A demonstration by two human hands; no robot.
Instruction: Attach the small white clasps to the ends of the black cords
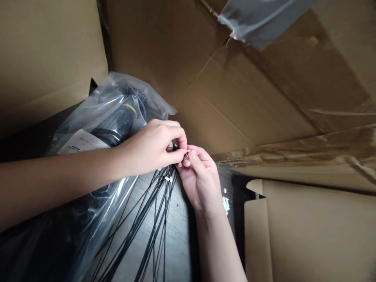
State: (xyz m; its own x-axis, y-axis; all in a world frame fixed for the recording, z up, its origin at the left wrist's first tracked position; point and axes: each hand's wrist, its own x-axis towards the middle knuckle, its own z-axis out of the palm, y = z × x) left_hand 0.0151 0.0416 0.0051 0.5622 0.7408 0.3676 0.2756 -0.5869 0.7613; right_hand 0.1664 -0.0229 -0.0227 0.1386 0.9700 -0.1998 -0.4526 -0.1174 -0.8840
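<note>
Workshop or assembly area, prob.: cardbd boxes (317,235), blk wires (133,232), lbl'd plastic bag (102,96) w/ blk bundle (119,123).

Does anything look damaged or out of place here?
Mainly the translucent plastic at the top: its left end is ragged, as if torn. The brown tape at right looks wrinkled, not flat.

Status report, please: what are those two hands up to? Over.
Left hand and right hand pinched at a tiny white piece. Black wires spread below. Bag close by, apparently not in the way.
</note>
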